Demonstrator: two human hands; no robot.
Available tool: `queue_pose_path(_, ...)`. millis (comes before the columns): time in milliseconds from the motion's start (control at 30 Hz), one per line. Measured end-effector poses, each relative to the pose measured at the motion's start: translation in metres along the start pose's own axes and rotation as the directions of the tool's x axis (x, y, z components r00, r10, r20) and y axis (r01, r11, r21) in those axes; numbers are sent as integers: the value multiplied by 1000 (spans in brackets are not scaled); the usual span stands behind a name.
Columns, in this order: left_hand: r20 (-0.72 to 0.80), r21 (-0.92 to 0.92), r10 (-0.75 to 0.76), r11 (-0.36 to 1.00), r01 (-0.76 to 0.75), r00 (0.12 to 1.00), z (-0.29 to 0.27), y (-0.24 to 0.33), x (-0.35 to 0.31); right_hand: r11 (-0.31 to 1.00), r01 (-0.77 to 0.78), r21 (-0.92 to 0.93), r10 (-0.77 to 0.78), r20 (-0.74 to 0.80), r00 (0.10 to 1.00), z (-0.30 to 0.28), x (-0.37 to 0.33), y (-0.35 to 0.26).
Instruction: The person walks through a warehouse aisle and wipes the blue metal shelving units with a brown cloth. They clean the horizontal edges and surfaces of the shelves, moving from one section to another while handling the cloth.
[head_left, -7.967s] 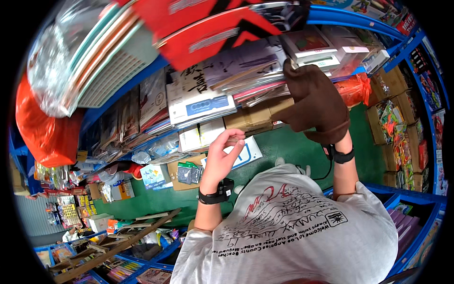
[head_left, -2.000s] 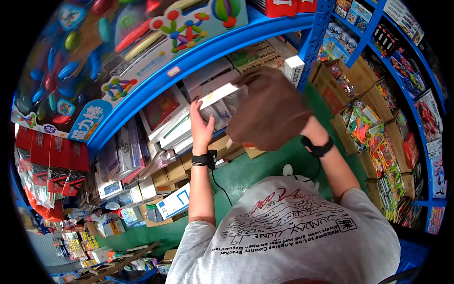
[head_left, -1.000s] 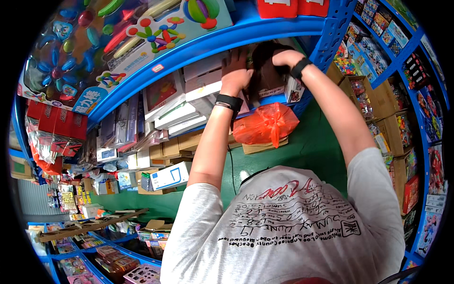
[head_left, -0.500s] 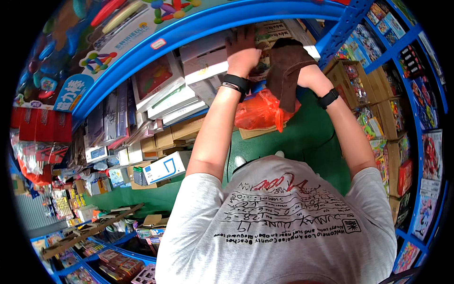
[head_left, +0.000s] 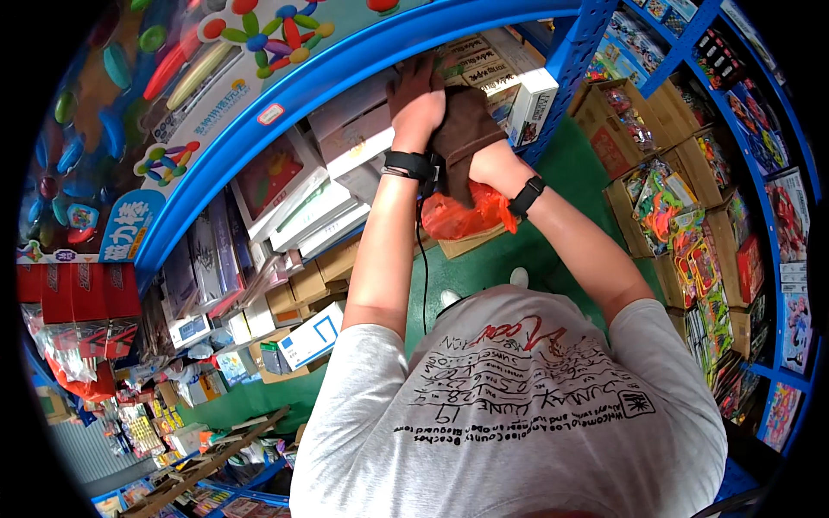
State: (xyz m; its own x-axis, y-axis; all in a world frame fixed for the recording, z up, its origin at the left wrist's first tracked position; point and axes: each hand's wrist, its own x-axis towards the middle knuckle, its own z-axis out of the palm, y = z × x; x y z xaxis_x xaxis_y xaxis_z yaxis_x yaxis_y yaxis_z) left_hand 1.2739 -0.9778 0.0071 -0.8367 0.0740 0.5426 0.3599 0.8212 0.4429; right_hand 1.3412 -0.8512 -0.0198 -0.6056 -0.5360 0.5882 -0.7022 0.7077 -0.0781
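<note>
My left hand [head_left: 416, 104] reaches onto the stacked white boxes [head_left: 352, 125] on the shelf, its fingers stretched out in shadow and no object seen in it. My right hand [head_left: 496, 162] holds a brown cloth [head_left: 466, 129], which hides most of its fingers. The cloth hangs beside my left hand, in front of several packed boxes [head_left: 484, 65] with dark print. Below the cloth, a red plastic bag [head_left: 465, 217] lies over a cardboard box [head_left: 471, 245].
A blue shelf beam [head_left: 345, 60] curves above my hands, with a blue upright [head_left: 580, 60] at its right end. Open cartons of colourful packets [head_left: 661, 194] line the right side. A black cable [head_left: 424, 276] hangs near my left forearm over the green floor [head_left: 561, 207].
My right hand has moved left with the brown cloth, close to my left hand. The white box at the shelf's right end now shows more fully. The view has shifted a little.
</note>
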Motion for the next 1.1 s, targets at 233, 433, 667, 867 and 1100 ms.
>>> queue_pose_path(233,4,80,-19,997,18,1000,-5,16,8,972,-226,60,224,35,974,-4,-9,25)
queue_pose_path(433,-237,-156,119,975,-159,964,-20,2,-12,867,-359,344,238,347,907,-68,28,-24)
queue_pose_path(667,223,-914,170,378,146,960,-62,93,-116,838,-112,534,108,39,993,-111,-76,-49)
queue_pose_path(867,477,-868,-61,127,481,877,-28,122,-187,-360,-428,829,304,538,786,-116,-163,-17)
queue_pose_path(1100,343,-852,134,462,247,930,-32,104,-201,375,108,921,-252,-11,968,-151,-105,-9)
